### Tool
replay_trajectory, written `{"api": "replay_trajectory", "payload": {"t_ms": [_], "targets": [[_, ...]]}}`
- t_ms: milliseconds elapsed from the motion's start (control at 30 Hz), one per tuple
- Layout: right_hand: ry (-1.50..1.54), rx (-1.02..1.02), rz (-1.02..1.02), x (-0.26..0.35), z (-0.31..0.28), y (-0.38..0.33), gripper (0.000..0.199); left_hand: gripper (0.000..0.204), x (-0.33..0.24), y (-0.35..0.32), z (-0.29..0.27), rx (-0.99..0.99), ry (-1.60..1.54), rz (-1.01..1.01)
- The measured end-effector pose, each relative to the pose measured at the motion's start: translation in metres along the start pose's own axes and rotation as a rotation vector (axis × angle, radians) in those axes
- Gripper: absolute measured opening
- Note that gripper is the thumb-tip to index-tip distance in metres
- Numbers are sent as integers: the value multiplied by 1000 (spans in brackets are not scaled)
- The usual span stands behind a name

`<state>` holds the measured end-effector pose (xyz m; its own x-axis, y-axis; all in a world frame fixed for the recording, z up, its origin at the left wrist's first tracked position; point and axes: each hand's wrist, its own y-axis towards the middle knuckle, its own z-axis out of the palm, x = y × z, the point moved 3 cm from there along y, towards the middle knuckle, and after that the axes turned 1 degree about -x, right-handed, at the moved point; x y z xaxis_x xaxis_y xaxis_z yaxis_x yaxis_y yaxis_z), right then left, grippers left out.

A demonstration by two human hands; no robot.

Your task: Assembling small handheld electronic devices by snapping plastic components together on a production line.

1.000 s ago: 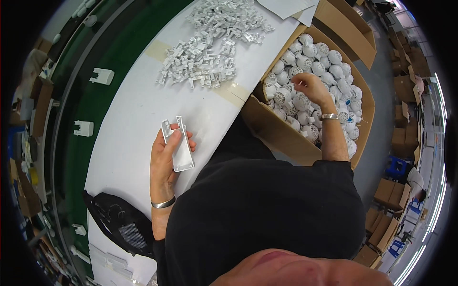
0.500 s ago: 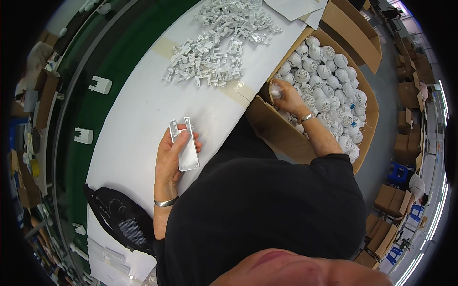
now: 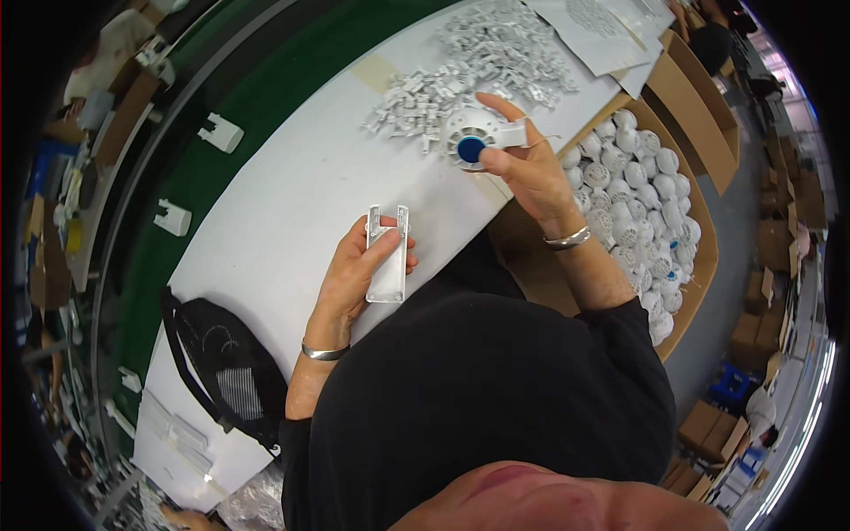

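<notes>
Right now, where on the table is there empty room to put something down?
The white table is bare between the left hand and the pile of small white parts, and toward the black bag. It is crowded at the pile and in the cardboard box.

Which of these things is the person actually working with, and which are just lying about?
In use:
left hand holding a flat white plastic casing
right hand holding a round white part with a blue centre
box of round white parts

Lying about:
heap of small white pieces
black bag
paper sheets
</notes>
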<state>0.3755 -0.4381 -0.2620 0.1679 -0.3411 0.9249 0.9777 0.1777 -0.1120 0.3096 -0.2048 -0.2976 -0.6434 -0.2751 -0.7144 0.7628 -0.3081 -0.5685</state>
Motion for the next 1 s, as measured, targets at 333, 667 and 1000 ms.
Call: {"api": "replay_trajectory", "payload": {"t_ms": [333,667,1000], "targets": [[-333,254,-77,-61,77,19,57,28,-2,-32,-64,-177,-119,205],[-1036,321,-579,-72,85,15,58,28,-15,-31,-88,-255,-267,343],[-1556,613,-355,-36,73,31,67,27,-5,-27,-88,-185,-252,299]]}}
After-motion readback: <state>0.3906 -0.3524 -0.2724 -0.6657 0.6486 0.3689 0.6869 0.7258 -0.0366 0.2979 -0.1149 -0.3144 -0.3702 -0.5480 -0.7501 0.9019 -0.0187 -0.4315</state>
